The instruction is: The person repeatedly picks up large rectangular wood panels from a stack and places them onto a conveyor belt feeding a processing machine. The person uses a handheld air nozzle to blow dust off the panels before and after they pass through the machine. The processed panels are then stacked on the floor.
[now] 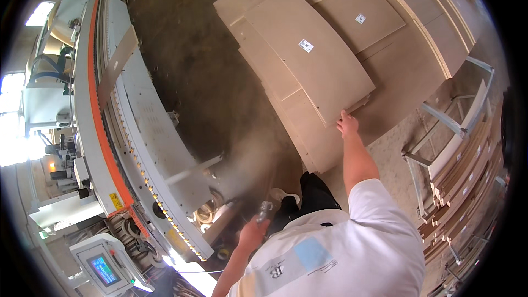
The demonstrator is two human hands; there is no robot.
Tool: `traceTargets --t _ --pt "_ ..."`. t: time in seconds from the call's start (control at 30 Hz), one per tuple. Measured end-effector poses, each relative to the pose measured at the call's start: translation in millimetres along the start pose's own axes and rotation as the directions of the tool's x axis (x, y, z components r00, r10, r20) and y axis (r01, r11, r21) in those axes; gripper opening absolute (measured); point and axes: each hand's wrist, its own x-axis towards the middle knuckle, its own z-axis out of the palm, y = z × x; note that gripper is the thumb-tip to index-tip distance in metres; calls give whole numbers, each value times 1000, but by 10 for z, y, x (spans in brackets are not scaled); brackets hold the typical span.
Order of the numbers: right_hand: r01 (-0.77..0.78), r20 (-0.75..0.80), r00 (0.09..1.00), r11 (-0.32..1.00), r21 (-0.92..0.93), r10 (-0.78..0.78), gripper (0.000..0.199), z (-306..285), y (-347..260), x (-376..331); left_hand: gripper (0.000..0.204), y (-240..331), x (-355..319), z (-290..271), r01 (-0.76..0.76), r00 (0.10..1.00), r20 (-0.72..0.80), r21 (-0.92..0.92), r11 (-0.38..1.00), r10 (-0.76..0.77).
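My right hand (347, 124) reaches forward and grips the near corner of the top board (308, 55), a long pale fibreboard panel with a small white label, lying on a stack of similar panels (379, 71). My left hand (253, 233) is low by my hip, closed around a small metal air-gun-like tool (265, 210); a haze of dust hangs just above it. My white shirt and dark trousers fill the lower middle of the view.
A long grey machine with an orange stripe and a roller track (118, 132) runs along the left, one board (116, 66) lying on it. Its control screen (103, 269) sits at the lower left. Metal racks with stacked boards (467, 165) stand at right. Dusty floor lies between.
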Motion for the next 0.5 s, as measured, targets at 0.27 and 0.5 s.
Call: traceTargets --t 0.27,0.5 --pt "-63 -57 997 985 -159 55 75 174 -257 -298 44 18 -133 179 -28 1000 -5 79 996 28" --pt "-15 -131 991 988 -154 -6 62 177 -52 -65 41 124 -100 82 -47 997 -63 21 999 48"
